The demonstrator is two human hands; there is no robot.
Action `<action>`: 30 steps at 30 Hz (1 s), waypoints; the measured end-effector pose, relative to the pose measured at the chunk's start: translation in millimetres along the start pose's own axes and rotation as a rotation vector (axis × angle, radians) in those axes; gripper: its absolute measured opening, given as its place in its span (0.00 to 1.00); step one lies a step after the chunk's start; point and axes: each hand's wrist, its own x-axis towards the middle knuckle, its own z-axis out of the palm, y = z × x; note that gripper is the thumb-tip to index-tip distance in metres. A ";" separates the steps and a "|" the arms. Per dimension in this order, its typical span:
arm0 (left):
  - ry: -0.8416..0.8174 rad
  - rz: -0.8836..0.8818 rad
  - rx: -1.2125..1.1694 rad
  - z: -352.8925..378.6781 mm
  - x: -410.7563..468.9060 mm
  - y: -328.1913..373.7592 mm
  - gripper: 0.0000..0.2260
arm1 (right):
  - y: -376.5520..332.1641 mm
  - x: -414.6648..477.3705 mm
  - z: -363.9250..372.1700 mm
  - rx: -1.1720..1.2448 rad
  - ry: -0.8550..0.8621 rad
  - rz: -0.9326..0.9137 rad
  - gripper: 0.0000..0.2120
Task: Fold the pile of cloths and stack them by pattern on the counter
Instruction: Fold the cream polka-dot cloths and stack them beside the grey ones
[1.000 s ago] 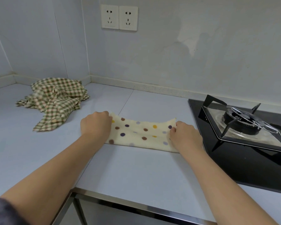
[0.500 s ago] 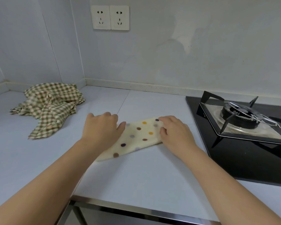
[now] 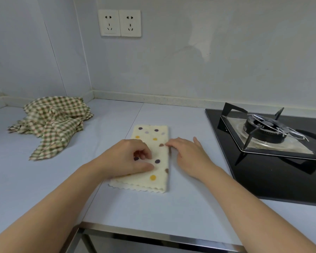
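Note:
A cream cloth with coloured polka dots [image 3: 154, 136] lies folded into a narrow strip on the counter [image 3: 153, 207], its long side running away from me and its scalloped edge nearest me. My left hand [image 3: 128, 157] rests on the strip's left half, fingers curled, pressing it down. My right hand [image 3: 186, 152] lies flat along the strip's right edge with its fingertips touching the cloth. A crumpled pile of green and cream checked cloth [image 3: 53, 121] sits at the back left of the counter, apart from both hands.
A black gas hob [image 3: 274, 161] with a burner and pan support [image 3: 268, 130] takes up the right side, close to my right hand. Two wall sockets [image 3: 119, 22] are above. The counter's metal front edge [image 3: 153, 234] runs below my arms.
The dotted cloth lay sideways, stretched between both hands. It has been turned a quarter turn and now lies lengthwise. Both hands now rest on top of it.

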 end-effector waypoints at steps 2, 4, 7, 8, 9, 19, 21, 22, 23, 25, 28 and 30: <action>-0.038 0.005 0.066 0.1 3.3 -2.9 0.17 | 2.4 -0.1 -4.1 0.018 0.022 0.019 0.31; -0.013 0.029 0.158 2.2 5.7 -3.5 0.11 | 4.5 -0.1 -5.7 0.048 0.024 0.008 0.33; 0.110 0.048 0.122 7.5 6.3 -2.0 0.05 | 4.5 -0.2 -2.4 0.120 -0.002 -0.066 0.33; 0.137 0.031 0.075 8.4 5.2 -0.8 0.04 | 3.5 -0.1 -0.7 0.152 0.015 -0.104 0.32; 0.153 0.006 0.019 8.5 4.2 0.0 0.03 | 1.7 -0.1 0.8 0.190 0.037 -0.140 0.31; 0.379 -0.131 -0.021 -9.6 -1.1 -16.8 0.09 | -8.7 -4.0 6.2 0.551 0.037 -0.120 0.17; 0.336 -0.106 0.155 -13.5 -4.0 -29.6 0.13 | -7.1 -4.2 4.9 0.615 0.058 -0.093 0.17; 0.280 -0.102 0.180 -14.0 -4.8 -32.7 0.17 | -6.4 -4.0 4.3 0.632 0.068 -0.084 0.16; 0.224 -0.103 0.165 -13.7 -4.9 -32.7 0.21 | -5.6 -3.9 3.8 0.648 0.073 -0.075 0.16; 0.169 -0.070 0.113 -10.7 -3.1 -25.8 0.24 | -4.0 -3.0 3.9 0.681 0.072 -0.057 0.15; 0.203 -0.069 -0.103 -1.5 1.9 -17.7 0.16 | -5.5 -1.7 3.9 0.701 0.089 -0.022 0.10; 0.218 -0.133 -0.280 1.0 3.8 -15.1 0.08 | -7.2 0.1 0.9 0.686 0.160 0.046 0.12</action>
